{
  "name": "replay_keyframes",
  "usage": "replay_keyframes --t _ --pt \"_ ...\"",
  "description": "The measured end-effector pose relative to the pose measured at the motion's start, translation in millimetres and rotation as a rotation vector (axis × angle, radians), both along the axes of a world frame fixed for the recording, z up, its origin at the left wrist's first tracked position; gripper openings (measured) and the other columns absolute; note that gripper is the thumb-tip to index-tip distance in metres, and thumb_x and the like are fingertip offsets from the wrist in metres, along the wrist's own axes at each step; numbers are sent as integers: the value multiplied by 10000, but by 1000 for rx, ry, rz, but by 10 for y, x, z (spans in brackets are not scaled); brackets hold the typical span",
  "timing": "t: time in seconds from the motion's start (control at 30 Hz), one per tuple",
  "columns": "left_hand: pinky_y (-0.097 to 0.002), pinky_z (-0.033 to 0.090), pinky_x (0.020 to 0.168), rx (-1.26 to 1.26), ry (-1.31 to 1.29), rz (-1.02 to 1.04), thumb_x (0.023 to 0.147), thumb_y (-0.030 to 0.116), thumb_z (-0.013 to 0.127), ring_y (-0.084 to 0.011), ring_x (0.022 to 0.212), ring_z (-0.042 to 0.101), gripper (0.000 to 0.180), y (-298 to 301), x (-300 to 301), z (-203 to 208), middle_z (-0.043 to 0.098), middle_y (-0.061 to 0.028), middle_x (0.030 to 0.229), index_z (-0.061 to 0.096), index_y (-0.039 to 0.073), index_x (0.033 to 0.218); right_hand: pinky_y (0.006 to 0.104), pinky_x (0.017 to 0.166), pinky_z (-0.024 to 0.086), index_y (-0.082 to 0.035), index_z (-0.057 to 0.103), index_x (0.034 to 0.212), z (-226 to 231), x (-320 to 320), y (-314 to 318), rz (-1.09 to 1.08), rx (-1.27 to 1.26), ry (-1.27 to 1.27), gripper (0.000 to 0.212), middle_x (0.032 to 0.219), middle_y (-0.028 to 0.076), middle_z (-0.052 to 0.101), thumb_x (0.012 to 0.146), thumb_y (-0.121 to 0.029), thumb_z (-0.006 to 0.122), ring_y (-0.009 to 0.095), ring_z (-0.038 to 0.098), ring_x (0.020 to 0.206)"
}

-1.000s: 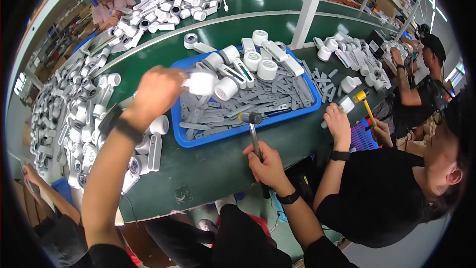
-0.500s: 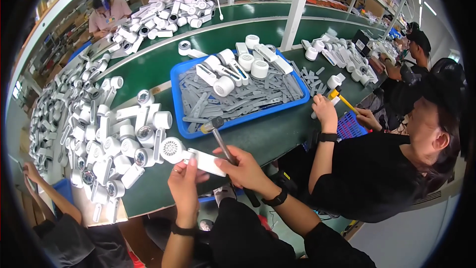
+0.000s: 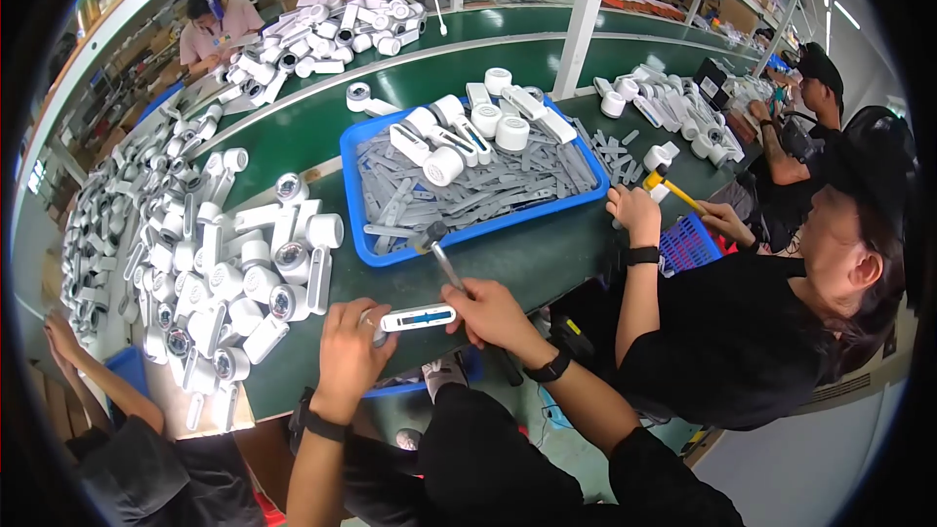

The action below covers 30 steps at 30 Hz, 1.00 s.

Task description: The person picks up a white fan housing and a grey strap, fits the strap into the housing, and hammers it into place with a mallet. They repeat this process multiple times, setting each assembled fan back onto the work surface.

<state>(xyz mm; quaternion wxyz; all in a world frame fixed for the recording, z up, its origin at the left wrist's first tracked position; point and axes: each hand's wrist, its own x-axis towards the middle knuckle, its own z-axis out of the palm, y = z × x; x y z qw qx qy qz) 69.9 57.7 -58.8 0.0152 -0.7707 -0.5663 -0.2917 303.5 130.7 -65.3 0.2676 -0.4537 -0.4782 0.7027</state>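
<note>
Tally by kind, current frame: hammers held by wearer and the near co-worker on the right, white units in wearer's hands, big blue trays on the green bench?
Hammers: 2 (silver-shafted hammer in wearer's right hand, yellow-handled hammer with the co-worker)
White units: 1 (white unit in wearer's left hand)
Trays: 1 (blue tray)
Total: 4

Left hand [image 3: 353,346] was off the near-left corner of the blue plastic tray [image 3: 527,220], curled in a grip, left forearm [image 3: 317,468] pointing trayward. Right hand [image 3: 493,312] gripped too, off the tray's near side, right forearm [image 3: 595,415] slanted in from its right.
</note>
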Motion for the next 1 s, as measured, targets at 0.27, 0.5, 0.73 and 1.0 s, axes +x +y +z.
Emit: replay_keyframes --t 0.27,0.5,0.73,1.0 --pt "-436 529 909 -140 159 -51 757 226 869 -355 1056 641 413 190 -4 395 702 -143 1130 743 34 1100 259 375 386 1 605 917 -127 513 247 -361 271 98 333 661 93 657 1085 -281 546 113 514 390" --pt "-452 546 895 -162 -45 -127 886 244 778 -400 1030 677 362 1401 601 601 711 -198 1089 719 22 1166 267 380 403 -19 569 889 -421 635 410 -497 269 267 331 690 131 658 1097 -270 518 147 530 398" --pt "-482 557 854 -181 110 -128 886 184 760 -390 986 692 302 2262 1036 167 705 -174 1039 743 71 1165 268 370 399 -17 564 891 -392 567 400 -481 248 215 327 683 140 659 1099 -263 507 160 521 384" --pt "-438 572 807 -101 -58 -180 901 114 730 -376 863 715 243 2465 925 130 741 -189 985 750 41 1132 264 368 395 -14 558 894 -379 628 424 -514 248 292 326 688 136 655 1099 -263 510 158 518 382"
